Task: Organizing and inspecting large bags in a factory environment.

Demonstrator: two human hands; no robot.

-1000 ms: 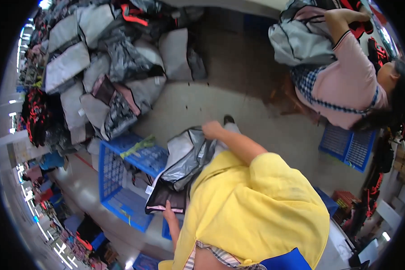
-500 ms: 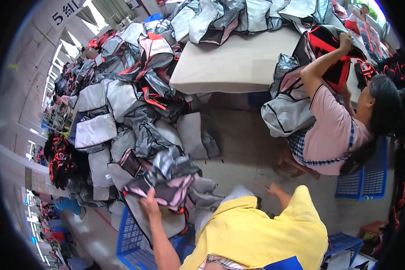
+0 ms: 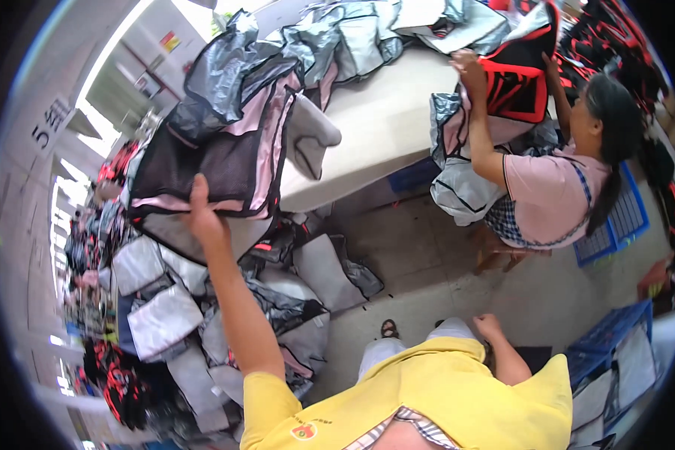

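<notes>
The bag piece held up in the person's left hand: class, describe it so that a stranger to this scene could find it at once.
Start at the big pale table, then look to its left edge, above the floor heap of grey bag pieces. There the left hand holds up a bag piece by its lower edge. Unlike the flat grey pieces below, it has a black mesh panel with pink trim and crumpled silver-grey fabric on top.

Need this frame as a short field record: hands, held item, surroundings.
left hand: raised, gripping the bottom edge of a bag piece
bag piece: black mesh, pink trim, grey fabric on top
right hand: low by the thigh, holds nothing
table: beige, grey pieces at its far end
floor pile: grey bag parts
co-worker: seated, handling a red-black piece
</notes>
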